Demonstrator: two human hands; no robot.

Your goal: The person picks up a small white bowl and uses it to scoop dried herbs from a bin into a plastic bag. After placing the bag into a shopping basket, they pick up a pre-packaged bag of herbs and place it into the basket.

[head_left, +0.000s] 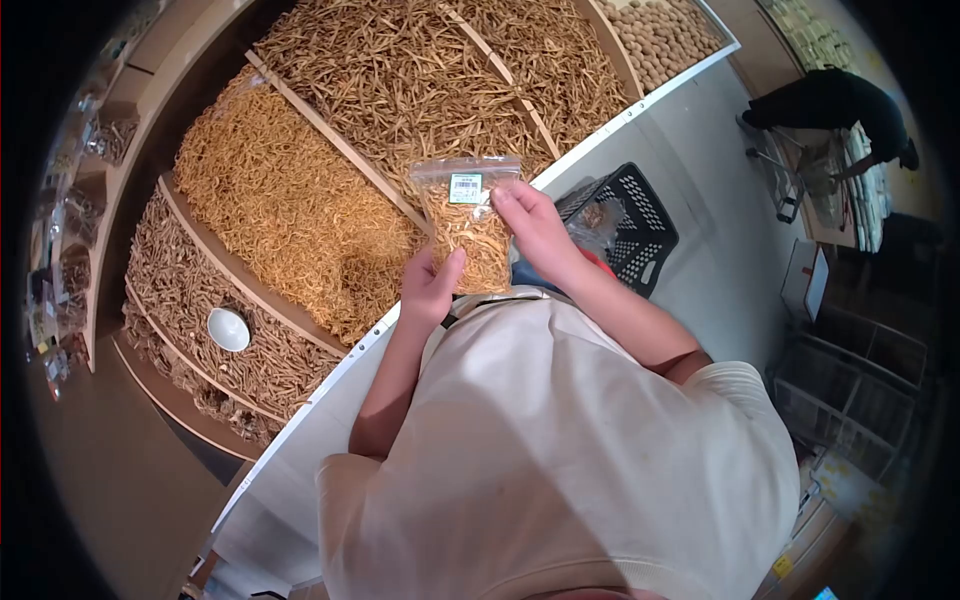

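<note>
A clear zip bag [478, 240] of golden dried strips, with a white and green barcode label near its zip top, is held up in front of my body. My left hand [430, 285] grips its lower left side, thumb on the front. At the upper right edge my right hand [533, 225] pinches the bag, thumb near the label. Behind it lies a bin of loose orange-yellow dried strips [290, 205], close to my left hand. The fingers behind the bag are hidden.
Wooden dividers [335, 140] separate bins of dried goods, including brown strips [380, 75] and round nuts [660, 45]. A white scoop [229, 329] rests in the left bin. A black basket [630, 225] holding bags stands right. Another person [845, 105] bends over a cart at far right.
</note>
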